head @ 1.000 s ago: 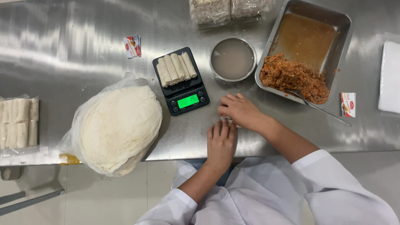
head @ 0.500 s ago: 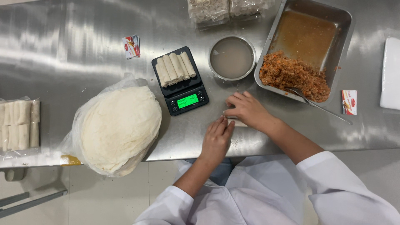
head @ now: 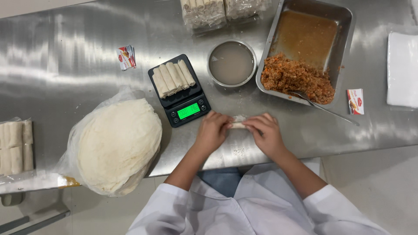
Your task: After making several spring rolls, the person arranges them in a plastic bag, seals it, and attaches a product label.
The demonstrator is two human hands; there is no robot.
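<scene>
Both hands, left hand (head: pixel 212 130) and right hand (head: pixel 264 132), pinched a small pale roll (head: pixel 237 122) between them, while a red-and-white packet (head: pixel 355 101) lay right and another packet (head: pixel 126 57) far left.

Left hand (head: pixel 213 130) and right hand (head: pixel 265 132) pinch a pale roll (head: pixel 237 123) beside the scale (head: pixel 179 90).

A small black kitchen scale (head: pixel 180 93) stands mid-counter, its rectangular screen (head: pixel 188 111) glowing green. Two small red-and-white sachets lie flat: one (head: pixel 126 57) left of the scale, one (head: pixel 355 101) right of the metal tray. Clear plastic packs of rolls sit at the far edge (head: pixel 222 9) and the left edge (head: pixel 15 146).
</scene>
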